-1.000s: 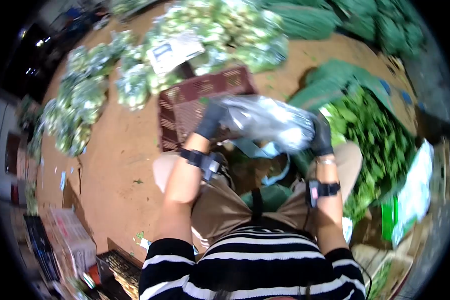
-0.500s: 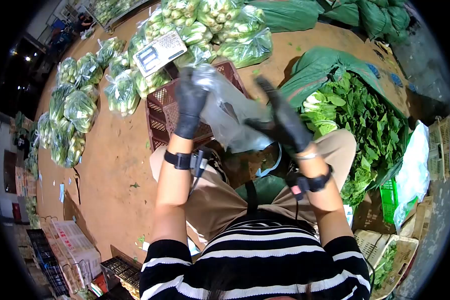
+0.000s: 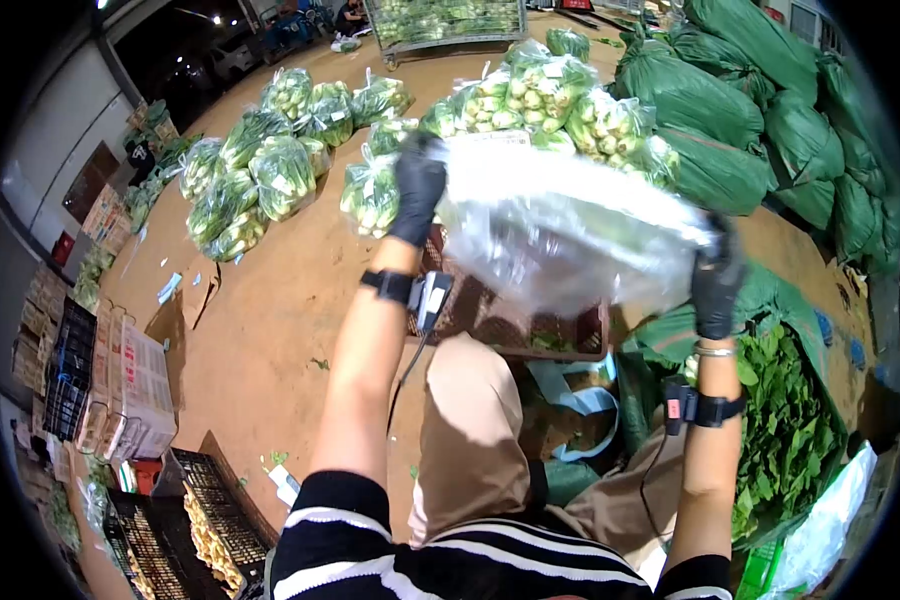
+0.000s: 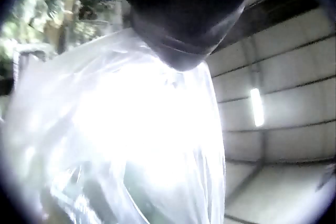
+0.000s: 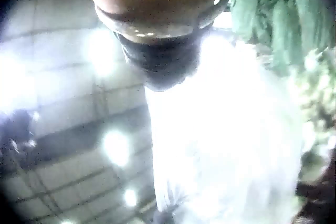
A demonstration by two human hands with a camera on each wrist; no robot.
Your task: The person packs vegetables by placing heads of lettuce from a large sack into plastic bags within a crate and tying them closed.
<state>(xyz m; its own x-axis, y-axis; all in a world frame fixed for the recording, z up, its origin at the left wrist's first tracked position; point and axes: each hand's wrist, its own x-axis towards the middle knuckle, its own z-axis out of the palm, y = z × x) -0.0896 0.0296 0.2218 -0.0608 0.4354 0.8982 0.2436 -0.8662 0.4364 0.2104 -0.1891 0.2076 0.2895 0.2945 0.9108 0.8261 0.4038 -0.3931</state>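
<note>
A clear plastic bag (image 3: 560, 230) is spread wide between my two black-gloved hands, raised above a maroon plastic crate (image 3: 490, 325). My left hand (image 3: 420, 190) grips its left top corner. At the opposite corner, lower down, my right hand (image 3: 718, 285) holds the bag with bent fingers. Glare whitens the bag (image 4: 142, 124) in the left wrist view, where the black glove (image 4: 181, 24) sits at its upper edge. In the right wrist view the glove (image 5: 160, 66) is also at the bag's edge, its fingers hidden.
Beside my right knee, an open green sack (image 3: 705, 325) holds leafy greens (image 3: 785, 430). Bagged vegetables (image 3: 285, 175) stand on the brown floor (image 3: 270, 340) ahead. Full green sacks (image 3: 710, 160) are piled at the far right. Black crates (image 3: 220, 490) lie at the lower left.
My right hand, spread and apart from the bag half a second ago, now grips its corner. Both hands have risen forward and moved apart, stretching the bag. The head view has tilted up.
</note>
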